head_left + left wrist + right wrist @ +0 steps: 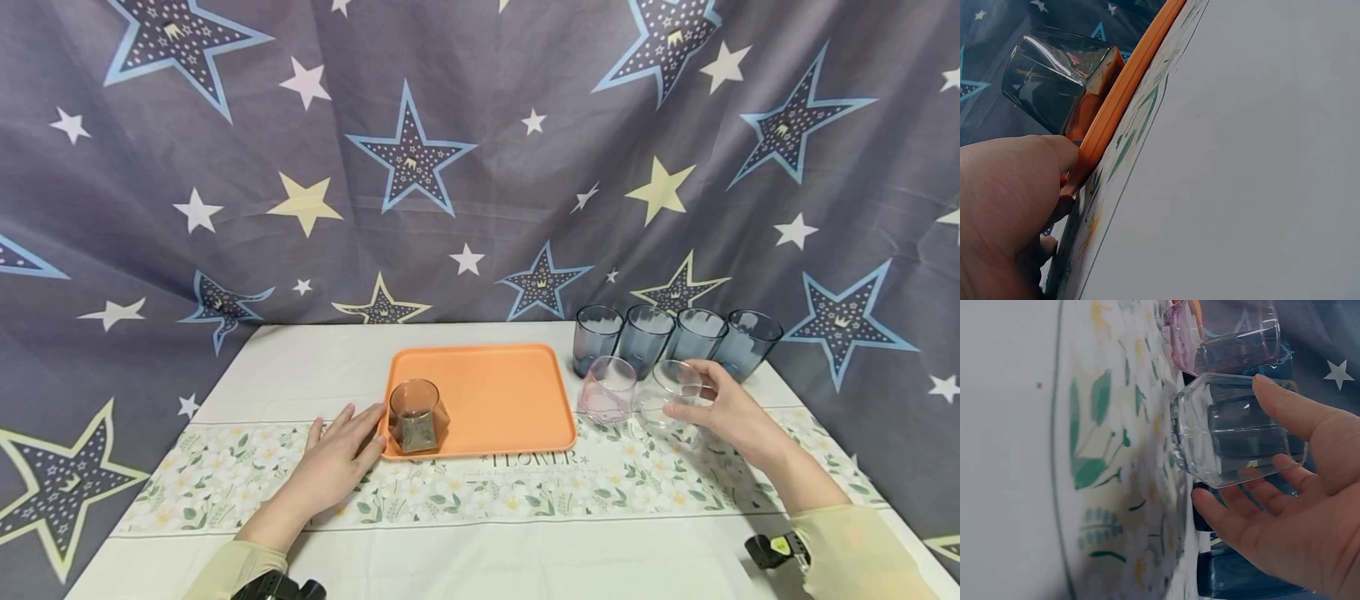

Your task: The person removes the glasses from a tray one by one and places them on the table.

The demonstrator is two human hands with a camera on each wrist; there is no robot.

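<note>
A clear glass point(660, 400) stands upright on the table at the right, and my right hand point(731, 412) holds it from its right side. In the right wrist view, the thumb point(1285, 403) lies along one side of the clear glass point(1229, 434), with the fingers on the opposite side. My left hand point(341, 458) rests by the left edge of an orange tray point(495, 400); its fingers look relaxed and touch the rim. On the tray's left part sits a brown-tinted glass point(415, 417). A pink-tinted glass point(607, 392) stands just left of the clear one.
Several blue-grey glasses point(645, 337) stand in a row at the table's back right, behind the pink and clear glasses. A floral runner point(247, 475) crosses the white table point(480, 558). Behind the table hangs a grey star-patterned curtain point(480, 150).
</note>
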